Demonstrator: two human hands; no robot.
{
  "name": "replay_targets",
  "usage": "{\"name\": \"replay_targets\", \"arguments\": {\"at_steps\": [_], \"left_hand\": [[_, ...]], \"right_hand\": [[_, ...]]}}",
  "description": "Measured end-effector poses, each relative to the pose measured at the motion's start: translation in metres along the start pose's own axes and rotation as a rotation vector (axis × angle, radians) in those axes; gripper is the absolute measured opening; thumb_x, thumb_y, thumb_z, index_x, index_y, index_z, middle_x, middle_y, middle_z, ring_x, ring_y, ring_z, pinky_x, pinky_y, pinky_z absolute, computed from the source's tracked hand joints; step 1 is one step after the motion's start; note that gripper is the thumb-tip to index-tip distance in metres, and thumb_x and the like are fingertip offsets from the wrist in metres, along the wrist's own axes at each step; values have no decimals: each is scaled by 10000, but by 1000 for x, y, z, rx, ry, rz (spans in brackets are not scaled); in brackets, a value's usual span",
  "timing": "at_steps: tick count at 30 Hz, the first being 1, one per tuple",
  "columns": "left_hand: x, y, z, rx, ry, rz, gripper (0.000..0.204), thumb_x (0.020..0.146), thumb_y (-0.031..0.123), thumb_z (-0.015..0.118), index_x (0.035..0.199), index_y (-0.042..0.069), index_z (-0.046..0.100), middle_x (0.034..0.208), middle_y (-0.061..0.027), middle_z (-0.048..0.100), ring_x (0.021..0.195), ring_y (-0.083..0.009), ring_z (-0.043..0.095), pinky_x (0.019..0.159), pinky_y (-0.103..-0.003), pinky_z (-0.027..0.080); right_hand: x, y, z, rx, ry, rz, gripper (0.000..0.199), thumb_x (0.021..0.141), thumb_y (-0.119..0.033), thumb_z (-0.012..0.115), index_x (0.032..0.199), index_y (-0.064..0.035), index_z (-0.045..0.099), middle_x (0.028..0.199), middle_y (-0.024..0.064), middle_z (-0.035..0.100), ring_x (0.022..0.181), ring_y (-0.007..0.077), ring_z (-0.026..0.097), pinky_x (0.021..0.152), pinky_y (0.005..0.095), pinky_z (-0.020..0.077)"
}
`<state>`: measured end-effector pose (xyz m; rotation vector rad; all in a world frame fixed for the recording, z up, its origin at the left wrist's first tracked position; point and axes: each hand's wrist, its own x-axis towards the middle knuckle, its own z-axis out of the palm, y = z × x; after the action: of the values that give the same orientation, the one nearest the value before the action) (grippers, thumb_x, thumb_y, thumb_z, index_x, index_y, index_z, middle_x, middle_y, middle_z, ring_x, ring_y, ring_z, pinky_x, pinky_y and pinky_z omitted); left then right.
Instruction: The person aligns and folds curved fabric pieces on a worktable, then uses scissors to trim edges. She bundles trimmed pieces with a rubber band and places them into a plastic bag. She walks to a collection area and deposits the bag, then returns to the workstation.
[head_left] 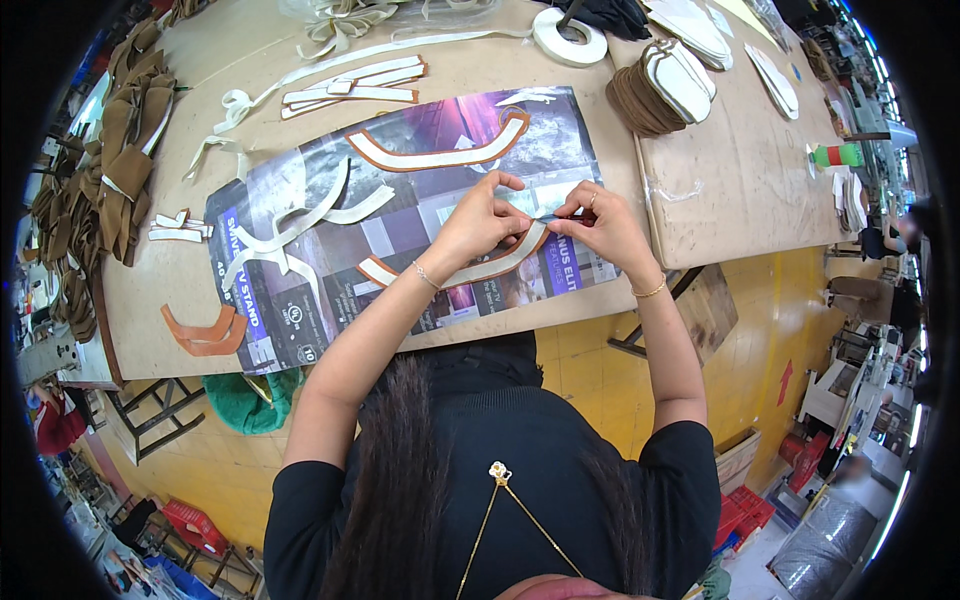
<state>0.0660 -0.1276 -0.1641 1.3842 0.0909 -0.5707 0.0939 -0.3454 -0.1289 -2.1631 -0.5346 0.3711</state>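
Note:
Over a printed cardboard sheet [400, 215], both hands meet at the right end of a curved brown strip [495, 268] faced with white tape. My left hand [482, 222] pinches the strip near that end. My right hand [598, 226] pinches at the very tip, where a small dark sliver shows between the fingers; what it is I cannot make out. A second curved brown strip [440, 158] with white tape lies just beyond the hands. Loose white tape pieces [300, 225] lie on the cardboard to the left.
Straight taped strips [355, 87] and a white tape roll [570, 38] lie at the back of the table [560, 320]. Brown pieces [205, 328] sit near left, a brown heap [110, 190] farther left. Stacked brown-and-white pieces [662, 88] stand back right, a stool [690, 315] below the edge.

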Motion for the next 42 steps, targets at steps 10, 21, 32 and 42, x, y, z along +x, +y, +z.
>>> {"name": "replay_targets", "arguments": {"at_steps": [10, 21, 32, 42], "left_hand": [[0, -2, 0, -21, 4, 15, 453, 842, -23, 660, 1216, -10, 405, 852, -133, 693, 755, -127, 647, 648, -256, 529], [-6, -1, 5, -11, 40, 34, 454, 860, 24, 662, 1240, 6, 413, 863, -107, 685, 733, -105, 615, 632, -240, 507], [-63, 0, -19, 307, 40, 290, 409, 858, 187, 715, 1195, 28, 547, 904, -87, 670, 833, -155, 632, 767, -308, 500], [-105, 0, -44, 949, 23, 331, 412, 743, 298, 773, 1082, 102, 646, 1006, -53, 614, 1011, -250, 560, 881, -391, 376]], "right_hand": [[2, -4, 0, 2, -20, 9, 209, 739, -119, 811, 822, 0, 662, 787, -9, 577, 604, 52, 464, 553, 212, 401], [2, 12, 5, -58, 312, 87, 271, 782, -138, 779, 1005, -35, 664, 861, -3, 538, 660, 63, 470, 592, 226, 419], [-20, -56, 29, -4, 46, 58, 167, 803, -128, 760, 865, 12, 694, 701, 60, 648, 583, 91, 509, 544, 257, 414], [-14, -78, 36, 83, 30, 73, 156, 942, -138, 607, 944, 7, 552, 614, 92, 559, 513, 151, 517, 506, 295, 394]]}}
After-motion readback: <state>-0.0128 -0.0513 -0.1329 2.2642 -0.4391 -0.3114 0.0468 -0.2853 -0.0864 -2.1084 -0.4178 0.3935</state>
